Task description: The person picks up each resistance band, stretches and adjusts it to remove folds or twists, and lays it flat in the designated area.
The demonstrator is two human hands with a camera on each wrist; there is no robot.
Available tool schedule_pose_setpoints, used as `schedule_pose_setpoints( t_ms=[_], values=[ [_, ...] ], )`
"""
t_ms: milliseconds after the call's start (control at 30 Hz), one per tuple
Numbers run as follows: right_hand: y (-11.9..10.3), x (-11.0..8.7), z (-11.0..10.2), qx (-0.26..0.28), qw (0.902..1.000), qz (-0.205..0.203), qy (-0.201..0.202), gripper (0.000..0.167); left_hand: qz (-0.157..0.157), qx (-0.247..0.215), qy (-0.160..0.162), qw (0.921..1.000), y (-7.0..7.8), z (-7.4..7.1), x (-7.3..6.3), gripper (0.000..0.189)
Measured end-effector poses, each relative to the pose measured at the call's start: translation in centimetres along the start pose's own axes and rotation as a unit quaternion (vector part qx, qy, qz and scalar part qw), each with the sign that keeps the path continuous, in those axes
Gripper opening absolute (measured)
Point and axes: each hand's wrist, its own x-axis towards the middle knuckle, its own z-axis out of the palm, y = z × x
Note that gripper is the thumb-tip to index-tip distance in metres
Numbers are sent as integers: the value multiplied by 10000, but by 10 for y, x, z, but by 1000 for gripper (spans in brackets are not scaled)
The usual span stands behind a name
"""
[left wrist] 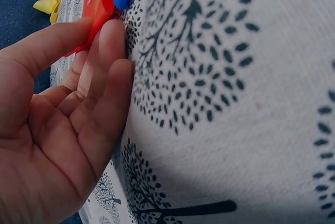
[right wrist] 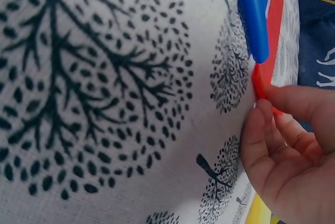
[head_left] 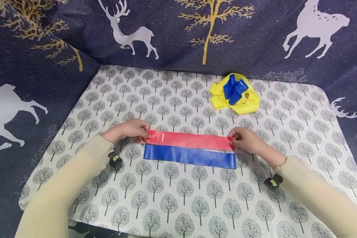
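Note:
A red resistance band (head_left: pixel 190 140) with white printing near its left end is stretched flat between both hands. My left hand (head_left: pixel 136 131) pinches its left end between thumb and fingers, as the left wrist view also shows. At the opposite end my right hand (head_left: pixel 246 140) pinches the band the same way, close over the cloth. Just in front of it lies a blue resistance band (head_left: pixel 189 157), flat and nearly parallel. In the right wrist view the blue band's folded end (right wrist: pixel 255 25) shows beside the red one, with no finger on it.
Toward the back right, a crumpled yellow band (head_left: pixel 250 100) lies with a smaller bunched blue band (head_left: pixel 235 89) on top. A tree-print cloth (head_left: pixel 172 185) covers the table. Behind it hangs a dark blue fabric (head_left: pixel 172 33) with deer and trees.

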Motion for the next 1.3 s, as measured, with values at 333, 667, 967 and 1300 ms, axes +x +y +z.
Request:
schedule_pose_setpoints(
  t_ms=[333, 667, 967, 1300],
  values=[
    [2, -2, -3, -47, 9996, -125, -252, 19, -39, 250, -87, 9996, 5, 1, -1, 13],
    [8, 1, -3, -93, 9991, -286, -283, 21, 77, 502, 5, 9987, 6, 4, 3, 13],
    [12, 2, -4, 8, 9990, -274, -362, 21, 51, 523, 79, 9986, 9, 3, 2, 15],
    [8, 7, -13, 64, 9962, -75, -869, 23, 57, 1032, 43, 9946, 17, 1, -1, 22]
  ],
)
